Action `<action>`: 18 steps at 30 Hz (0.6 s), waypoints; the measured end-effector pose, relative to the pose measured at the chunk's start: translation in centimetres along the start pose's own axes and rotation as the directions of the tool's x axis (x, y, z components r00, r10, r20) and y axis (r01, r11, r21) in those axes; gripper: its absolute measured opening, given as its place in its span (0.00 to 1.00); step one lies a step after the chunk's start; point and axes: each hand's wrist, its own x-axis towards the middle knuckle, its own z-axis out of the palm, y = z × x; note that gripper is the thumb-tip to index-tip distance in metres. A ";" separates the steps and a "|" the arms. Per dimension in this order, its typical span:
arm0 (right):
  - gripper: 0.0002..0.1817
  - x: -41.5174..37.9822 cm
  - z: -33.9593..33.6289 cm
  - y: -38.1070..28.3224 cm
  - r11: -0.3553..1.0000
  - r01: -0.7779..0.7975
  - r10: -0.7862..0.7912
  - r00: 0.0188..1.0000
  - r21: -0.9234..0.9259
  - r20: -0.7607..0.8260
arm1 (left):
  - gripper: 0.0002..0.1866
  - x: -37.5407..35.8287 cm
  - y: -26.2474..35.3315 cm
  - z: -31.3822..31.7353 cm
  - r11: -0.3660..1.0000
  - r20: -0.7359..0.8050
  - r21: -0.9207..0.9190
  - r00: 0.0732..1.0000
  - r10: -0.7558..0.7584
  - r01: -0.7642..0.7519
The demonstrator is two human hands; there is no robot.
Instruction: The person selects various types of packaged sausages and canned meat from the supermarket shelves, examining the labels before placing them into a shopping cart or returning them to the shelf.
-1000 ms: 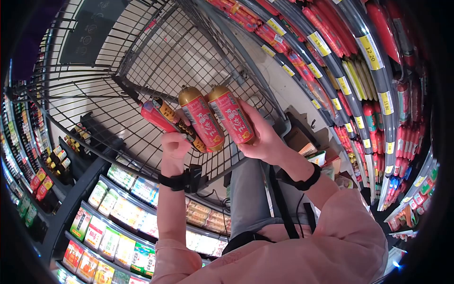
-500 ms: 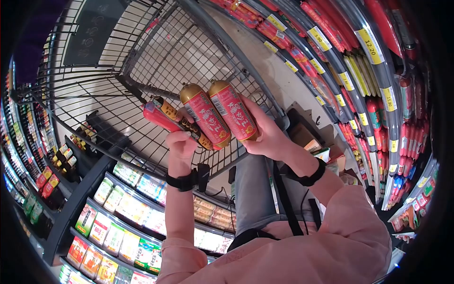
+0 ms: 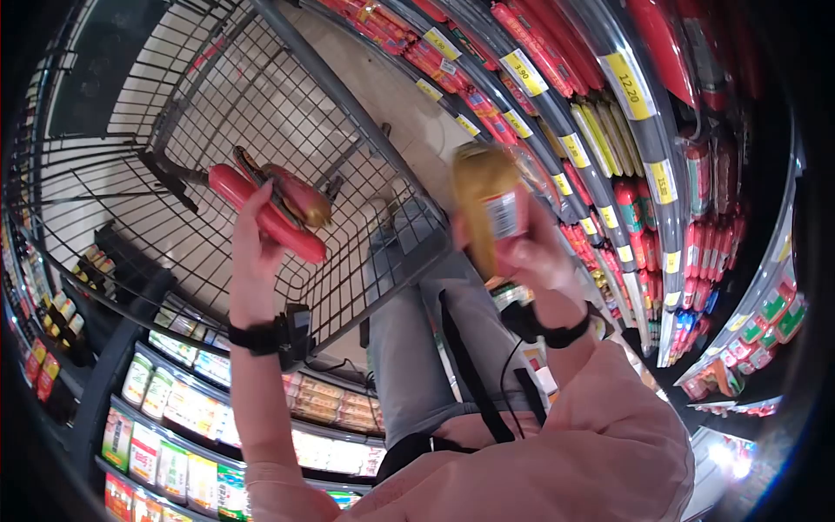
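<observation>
Over the cart basket, my left hand (image 3: pixel 255 248) is wrapped round several packaged sausages. One is a smooth red sausage (image 3: pixel 294 238); beside it lies a red sausage with a gold end (image 3: pixel 303 198), and a dark wrapper edge shows behind them. To the right, outside the cart, my right hand (image 3: pixel 541 254) grips a thick sausage in a gold and red wrapper (image 3: pixel 484 191). Its barcode label faces up, and motion blurs it. My two hands are well apart.
The wire shopping cart (image 3: pixel 344 87) stands in front of me, its near rim by my legs. Shelves with price tags (image 3: pixel 628 83) and rows of red packaged sausages run along the right. At lower left, a lit shelf (image 3: pixel 174 396) holds packets and jars.
My right hand has moved right, away from my left, turning its thick sausage. My left hand has shifted left with the others, including the second gold-ended one. The view has turned right.
</observation>
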 end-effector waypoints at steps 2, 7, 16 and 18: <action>0.38 0.4 -3.4 -0.7 0.853 0.105 -0.201 0.970 -0.512 -0.137 | 0.18 4.1 -0.9 -3.7 0.996 -0.054 0.077 0.998 -0.030 0.034; 0.27 4.5 -14.2 5.4 -0.021 -0.041 -0.456 0.890 -0.999 -0.027 | 0.19 8.2 -2.4 -6.9 0.986 -0.246 0.166 0.969 0.022 0.020; 0.18 13.7 -29.0 7.6 -0.300 -0.462 -0.745 0.659 -0.835 -0.097 | 0.17 9.6 -3.5 -9.3 0.982 -0.061 0.190 0.998 0.035 -0.023; 0.19 15.9 -30.0 7.7 -0.333 -0.478 -0.734 0.672 -0.812 -0.095 | 0.19 9.7 -3.4 -8.7 0.984 -0.112 0.177 0.993 0.035 -0.015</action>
